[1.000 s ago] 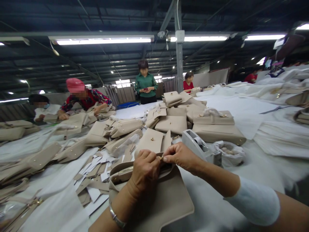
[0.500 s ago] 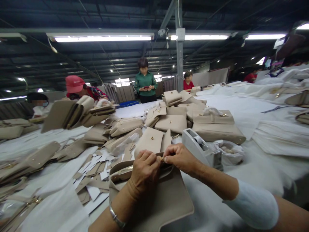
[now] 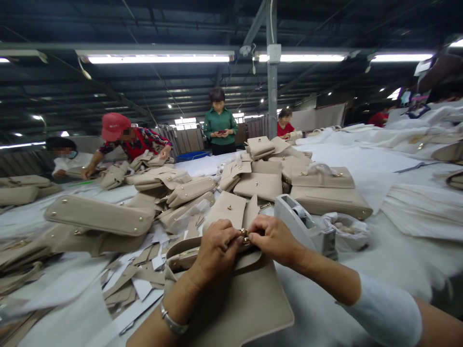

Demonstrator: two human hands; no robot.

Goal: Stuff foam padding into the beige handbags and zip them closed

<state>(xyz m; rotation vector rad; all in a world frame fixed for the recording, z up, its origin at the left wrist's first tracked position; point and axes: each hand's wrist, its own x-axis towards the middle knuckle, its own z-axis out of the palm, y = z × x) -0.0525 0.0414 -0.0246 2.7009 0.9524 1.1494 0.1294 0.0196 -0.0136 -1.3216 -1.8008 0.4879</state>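
A beige handbag [image 3: 238,303] lies open-flapped on the white table right in front of me. My left hand [image 3: 217,250] is closed over the bag's top edge beside the gold zip. My right hand [image 3: 273,238] pinches a small gold clasp [image 3: 243,233] at the same edge, and the fingertips of both hands meet there. A silver bracelet sits on my left wrist, and a white sleeve covers my right forearm.
A grey tape dispenser [image 3: 302,221] stands just right of my hands. Beige handbags [image 3: 260,185] are piled behind, with one long bag [image 3: 99,217] at left over card scraps [image 3: 133,279]. Several people work across the table [image 3: 361,168]; a person in a red cap [image 3: 125,140] leans over bags.
The person in the red cap has set down an armful of bags, and a long beige bag now lies at my left. My hands have shifted slightly on the clasp.
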